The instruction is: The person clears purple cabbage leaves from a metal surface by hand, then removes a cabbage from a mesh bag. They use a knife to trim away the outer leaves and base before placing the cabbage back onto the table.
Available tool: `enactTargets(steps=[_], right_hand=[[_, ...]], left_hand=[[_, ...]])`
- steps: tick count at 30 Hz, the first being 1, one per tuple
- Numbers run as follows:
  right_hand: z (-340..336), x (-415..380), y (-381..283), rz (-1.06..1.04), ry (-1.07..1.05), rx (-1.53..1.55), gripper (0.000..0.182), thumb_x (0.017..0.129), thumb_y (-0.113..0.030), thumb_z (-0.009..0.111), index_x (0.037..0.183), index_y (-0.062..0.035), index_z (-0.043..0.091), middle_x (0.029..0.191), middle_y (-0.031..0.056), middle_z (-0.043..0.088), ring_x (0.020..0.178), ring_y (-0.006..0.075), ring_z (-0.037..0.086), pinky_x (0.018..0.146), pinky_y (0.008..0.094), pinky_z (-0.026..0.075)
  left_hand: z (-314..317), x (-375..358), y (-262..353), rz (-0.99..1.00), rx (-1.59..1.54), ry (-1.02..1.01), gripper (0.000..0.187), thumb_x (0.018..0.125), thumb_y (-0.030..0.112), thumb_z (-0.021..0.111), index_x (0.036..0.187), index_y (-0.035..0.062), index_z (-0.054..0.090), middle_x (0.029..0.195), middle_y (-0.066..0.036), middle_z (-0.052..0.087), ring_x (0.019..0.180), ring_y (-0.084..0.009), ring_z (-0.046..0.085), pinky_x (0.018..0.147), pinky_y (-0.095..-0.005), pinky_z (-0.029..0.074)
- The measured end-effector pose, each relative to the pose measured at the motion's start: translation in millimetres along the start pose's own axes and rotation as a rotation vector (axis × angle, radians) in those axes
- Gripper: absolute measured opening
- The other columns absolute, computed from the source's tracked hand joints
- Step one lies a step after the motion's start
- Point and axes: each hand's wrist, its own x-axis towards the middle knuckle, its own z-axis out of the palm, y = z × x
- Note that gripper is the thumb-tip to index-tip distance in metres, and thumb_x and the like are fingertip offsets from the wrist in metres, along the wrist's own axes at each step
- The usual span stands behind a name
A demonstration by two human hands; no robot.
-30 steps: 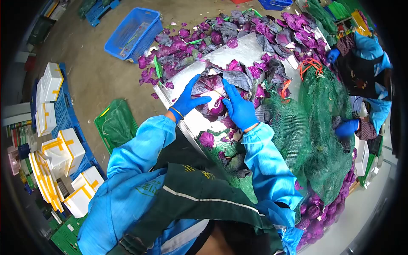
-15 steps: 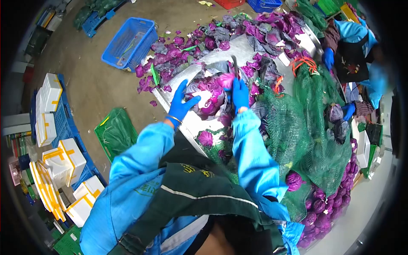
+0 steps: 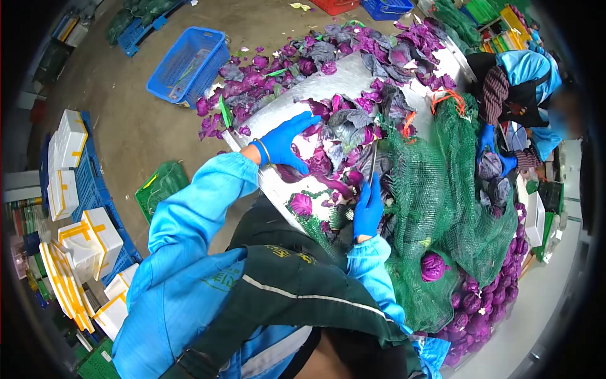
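Cabbage leaves [image 3: 344,129], purple and grey-purple, lay in a loose heap on the metal table [image 3: 287,104], toward its far side. Judged light, limp and easily torn; surfaces looked waxy, so probably slippery under a glove. Best taken by sweeping or pinching several at once near the thick ribs rather than by the thin edges.

Left hand [image 3: 285,142], blue-gloved, was spread wide and flat, fingers fanned, palm down on the near edge of the heap, touching the leaves; it held nothing.

Right hand [image 3: 368,207], also gloved, was closed round the handle of a knife [image 3: 373,161], blade pointing away from the body. It sat nearer the body than the heap, just beside the green net sack [image 3: 442,189]; the blade tip reached the leaves at the heap's right edge.

More trimmed leaves lay scattered on the floor beyond the table, near a blue crate [image 3: 189,63]. A co-worker's gloved hand [image 3: 486,139] worked at the sack's far side.
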Motion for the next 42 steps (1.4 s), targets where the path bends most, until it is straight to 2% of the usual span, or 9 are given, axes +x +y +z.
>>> enactTargets(steps=[3, 7, 13, 17, 19, 26, 32, 37, 42], right_hand=[[22, 27, -59, -0.237, -0.092, 0.026, 0.058, 0.087, -0.019, 0.063, 0.138, -0.0048, 0.039, 0.135, 0.0184, 0.048, 0.114, 0.0233, 0.054, 0.094, 0.0326, 0.043], [68, 74, -3, 0.040, -0.254, -0.029, 0.067, 0.081, -0.031, 0.070, 0.136, -0.0043, 0.042, 0.127, 0.0203, 0.054, 0.113, 0.0285, 0.055, 0.094, 0.0334, 0.043], [57, 139, 29, 0.266, -0.249, 0.200, 0.037, 0.081, -0.035, 0.071, 0.095, -0.0004, 0.067, 0.077, 0.0070, 0.065, 0.067, 0.0150, 0.055, 0.065, 0.0310, 0.046], [55, 110, -1, 0.235, -0.246, 0.008, 0.036, 0.081, -0.034, 0.071, 0.094, -0.0002, 0.066, 0.076, 0.0069, 0.064, 0.068, 0.0133, 0.055, 0.066, 0.0297, 0.045], [66, 80, -21, 0.001, -0.057, -0.147, 0.045, 0.080, -0.033, 0.071, 0.105, 0.0028, 0.062, 0.094, 0.0158, 0.067, 0.080, 0.0209, 0.063, 0.077, 0.0330, 0.048], [31, 154, 36, 0.238, 0.165, 0.088, 0.036, 0.084, -0.030, 0.065, 0.089, 0.0061, 0.065, 0.074, 0.0160, 0.065, 0.067, 0.0190, 0.057, 0.064, 0.0386, 0.045], [25, 192, -20, -0.372, 0.154, -0.251, 0.068, 0.083, -0.032, 0.068, 0.135, -0.0006, 0.038, 0.120, 0.0249, 0.054, 0.103, 0.0348, 0.057, 0.086, 0.0391, 0.045], [31, 104, -68, -0.378, -0.405, -0.196, 0.052, 0.093, -0.023, 0.052, 0.141, -0.0145, 0.035, 0.132, 0.0215, 0.048, 0.109, 0.0357, 0.057, 0.088, 0.0386, 0.047], [53, 85, -49, -0.246, -0.505, -0.394, 0.054, 0.094, -0.033, 0.048, 0.143, -0.0203, 0.031, 0.132, 0.0214, 0.047, 0.102, 0.0385, 0.059, 0.074, 0.0436, 0.051]], left_hand=[[5, 5, 1, 0.111, -0.046, 0.004, 0.114, 0.050, 0.042, 0.087, 0.145, 0.0152, 0.028, 0.150, -0.017, 0.024, 0.137, -0.0332, 0.024, 0.111, -0.0419, 0.024], [12, -17, 34, 0.088, 0.294, 0.298, 0.095, 0.056, 0.040, 0.084, 0.136, 0.0134, 0.042, 0.139, -0.017, 0.041, 0.124, -0.0361, 0.042, 0.103, -0.0410, 0.036], [74, -63, -6, -0.713, -0.340, 0.253, 0.073, 0.072, 0.036, 0.079, 0.128, 0.0013, 0.048, 0.120, -0.017, 0.056, 0.109, -0.0222, 0.055, 0.088, -0.0349, 0.048], [75, -50, 30, -0.193, -0.081, 0.619, 0.113, 0.066, 0.027, 0.084, 0.146, -0.0004, 0.009, 0.143, -0.018, 0.032, 0.127, -0.0256, 0.040, 0.103, -0.0378, 0.037], [78, -31, 10, -0.343, -0.131, 0.651, 0.120, 0.060, 0.027, 0.088, 0.146, -0.0008, 0.008, 0.148, -0.018, 0.018, 0.134, -0.0268, 0.028, 0.109, -0.0392, 0.027], [43, -35, -28, -0.157, -0.760, 0.488, 0.113, 0.058, 0.013, 0.088, 0.146, 0.0070, 0.017, 0.143, -0.012, 0.032, 0.131, -0.0228, 0.034, 0.110, -0.0369, 0.029], [38, -32, -14, -0.079, -0.628, 0.462, 0.119, 0.054, 0.015, 0.091, 0.146, 0.0048, 0.015, 0.144, -0.012, 0.031, 0.131, -0.0225, 0.033, 0.110, -0.0371, 0.029], [39, -15, -19, -0.100, -0.349, 0.354, 0.124, 0.052, 0.025, 0.092, 0.146, 0.0033, 0.013, 0.147, -0.016, 0.026, 0.136, -0.0255, 0.027, 0.112, -0.0377, 0.023], [40, -13, -19, -0.097, -0.342, 0.358, 0.125, 0.052, 0.027, 0.092, 0.146, 0.0025, 0.014, 0.147, -0.016, 0.026, 0.135, -0.0259, 0.028, 0.112, -0.0378, 0.024]])
